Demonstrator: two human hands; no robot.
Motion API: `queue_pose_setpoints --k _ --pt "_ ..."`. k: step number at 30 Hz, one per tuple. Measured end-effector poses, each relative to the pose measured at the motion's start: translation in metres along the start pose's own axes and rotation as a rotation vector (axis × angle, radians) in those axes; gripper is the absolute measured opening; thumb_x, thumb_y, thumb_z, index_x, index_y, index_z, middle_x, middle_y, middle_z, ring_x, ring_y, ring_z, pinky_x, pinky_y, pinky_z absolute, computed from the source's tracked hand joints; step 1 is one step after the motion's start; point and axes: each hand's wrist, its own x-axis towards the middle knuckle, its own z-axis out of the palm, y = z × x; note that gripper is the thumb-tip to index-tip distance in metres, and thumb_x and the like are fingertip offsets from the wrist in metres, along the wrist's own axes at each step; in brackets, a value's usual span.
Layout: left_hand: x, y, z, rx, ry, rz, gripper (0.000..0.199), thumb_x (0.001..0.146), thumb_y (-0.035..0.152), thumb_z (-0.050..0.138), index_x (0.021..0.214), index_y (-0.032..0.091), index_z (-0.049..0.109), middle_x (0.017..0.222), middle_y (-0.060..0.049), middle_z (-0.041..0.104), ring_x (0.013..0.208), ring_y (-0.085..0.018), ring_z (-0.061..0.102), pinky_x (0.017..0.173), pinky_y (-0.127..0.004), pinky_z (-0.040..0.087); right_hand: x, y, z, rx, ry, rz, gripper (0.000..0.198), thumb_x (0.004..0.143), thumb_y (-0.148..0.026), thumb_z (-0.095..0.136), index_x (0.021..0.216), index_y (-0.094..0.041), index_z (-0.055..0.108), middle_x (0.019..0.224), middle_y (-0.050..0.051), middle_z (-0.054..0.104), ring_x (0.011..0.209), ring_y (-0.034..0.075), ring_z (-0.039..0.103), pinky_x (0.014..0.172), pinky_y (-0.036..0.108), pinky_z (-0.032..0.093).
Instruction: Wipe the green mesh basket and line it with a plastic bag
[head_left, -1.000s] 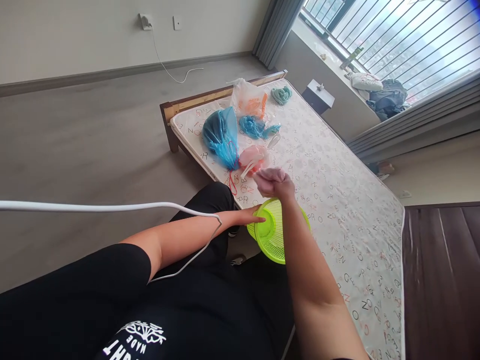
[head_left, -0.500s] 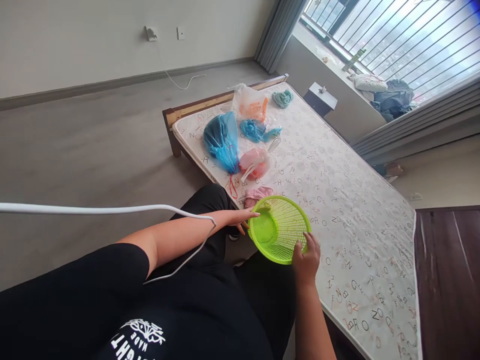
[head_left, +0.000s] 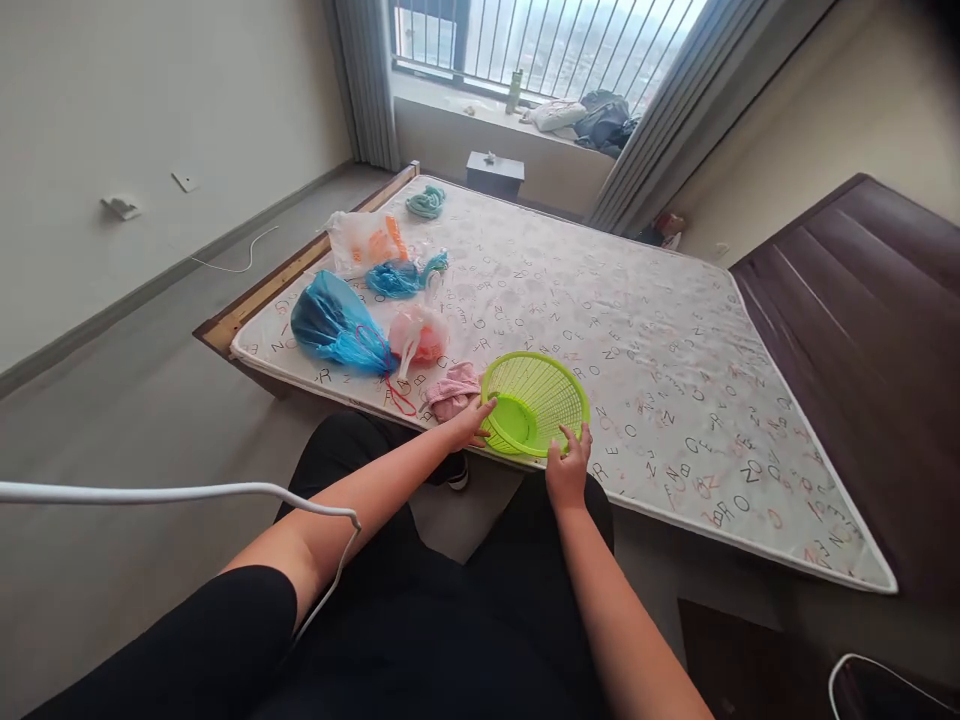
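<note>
A lime green plastic mesh basket [head_left: 517,420] is tilted at the near edge of the mattress, its mouth facing me and its inside bare. My left hand [head_left: 474,420] grips its left side, thumb near the rim and fingers partly hidden behind the wall. On the near right rim, my right hand [head_left: 568,465] is closed with its fingers over the edge. A folded pink cloth [head_left: 452,390] lies just left of the basket, close to my left hand. Beyond it sit a pink plastic bag [head_left: 420,333] with white handles and a blue plastic bag [head_left: 337,325] with a red drawstring.
The mattress [head_left: 660,330] has printed letters. Toward its far left corner lie a smaller blue bag [head_left: 394,278], a white and orange bag [head_left: 366,240] and a teal cloth bundle [head_left: 426,202]. A white cable [head_left: 187,493] crosses over my left forearm. A dark headboard [head_left: 862,330] stands at right.
My view has swung to the right. The basket has moved forward, from over my lap to the mattress edge, with both hands still on it.
</note>
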Motion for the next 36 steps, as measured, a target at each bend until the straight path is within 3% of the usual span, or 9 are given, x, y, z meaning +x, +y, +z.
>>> queue_pose_setpoints --k 2,5,8,11,14,17,21,28,36 --pt "0.006 0.006 0.002 0.024 0.027 -0.021 0.084 0.086 0.069 0.066 0.156 0.033 0.038 0.158 -0.018 0.047 0.104 -0.027 0.069 0.084 -0.036 0.055 0.008 0.001 0.009 0.017 0.051 0.049 0.058 0.094 -0.043 0.041 0.138 -0.009 0.057 0.171 0.022 0.014 0.160 0.030 0.016 0.125 0.045 0.026" --pt "0.007 0.009 -0.016 0.089 0.134 0.057 0.066 0.092 0.057 0.065 0.149 0.028 0.049 0.148 -0.015 0.058 0.111 -0.027 0.067 0.089 -0.035 0.054 0.016 0.004 0.017 0.094 0.095 0.135 0.062 0.093 -0.045 0.043 0.145 -0.011 0.049 0.171 0.022 0.010 0.161 0.030 0.013 0.127 0.045 0.023" --pt "0.002 0.009 -0.060 0.206 0.330 0.206 0.044 0.092 0.041 0.065 0.131 0.020 0.064 0.134 -0.013 0.066 0.113 -0.025 0.066 0.098 -0.035 0.051 0.023 0.007 0.024 0.216 0.133 0.213 0.062 0.093 -0.047 0.046 0.146 -0.016 0.048 0.170 0.021 0.015 0.160 0.030 0.015 0.127 0.048 0.022" --pt "-0.006 0.016 -0.116 0.448 0.677 0.358 0.032 0.088 0.027 0.062 0.115 0.012 0.072 0.119 -0.015 0.071 0.108 -0.025 0.066 0.104 -0.038 0.049 0.034 0.009 0.033 0.313 0.187 0.257 0.060 0.091 -0.043 0.048 0.145 -0.017 0.048 0.168 0.020 0.022 0.160 0.028 0.015 0.127 0.048 0.020" --pt "-0.011 0.030 -0.163 0.588 0.920 0.369 0.033 0.084 0.023 0.064 0.113 0.013 0.074 0.134 -0.018 0.065 0.124 -0.030 0.061 0.113 -0.042 0.042 0.044 0.004 0.045 0.363 0.250 0.280 0.058 0.092 -0.039 0.046 0.146 -0.016 0.047 0.165 0.020 0.028 0.159 0.027 0.015 0.128 0.049 0.019" --pt "-0.011 0.043 -0.187 0.576 0.771 0.281 0.020 0.077 0.020 0.071 0.095 0.017 0.079 0.139 -0.015 0.066 0.144 -0.033 0.046 0.124 -0.043 0.027 0.048 -0.005 0.055 0.389 0.325 0.293 0.057 0.093 -0.035 0.044 0.146 -0.015 0.044 0.163 0.021 0.031 0.158 0.028 0.018 0.128 0.052 0.020" --pt "-0.008 0.053 -0.190 0.495 0.590 0.210 0.019 0.071 0.019 0.076 0.088 0.016 0.081 0.119 -0.015 0.076 0.126 -0.033 0.063 0.115 -0.042 0.040 0.039 -0.016 0.061 0.385 0.422 0.262 0.057 0.092 -0.030 0.042 0.146 -0.013 0.043 0.164 0.022 0.028 0.159 0.029 0.018 0.127 0.053 0.022" --pt "-0.010 0.054 -0.182 0.301 0.580 0.202 0.045 0.072 0.019 0.075 0.117 0.018 0.077 0.125 -0.013 0.074 0.118 -0.027 0.065 0.103 -0.037 0.049 0.015 -0.032 0.060 0.287 0.469 0.027 0.050 0.090 -0.027 0.043 0.138 -0.014 0.046 0.163 0.024 0.029 0.157 0.031 0.024 0.125 0.057 0.026" --pt "-0.002 0.052 -0.149 -0.077 0.559 0.086 0.025 0.084 0.011 0.065 0.106 0.020 0.071 0.100 -0.008 0.070 0.092 -0.018 0.064 0.090 -0.035 0.050 -0.017 -0.039 0.045 0.176 0.374 -0.330 0.037 0.091 -0.017 0.044 0.126 -0.020 0.056 0.157 0.017 0.041 0.152 0.028 0.033 0.123 0.058 0.033"
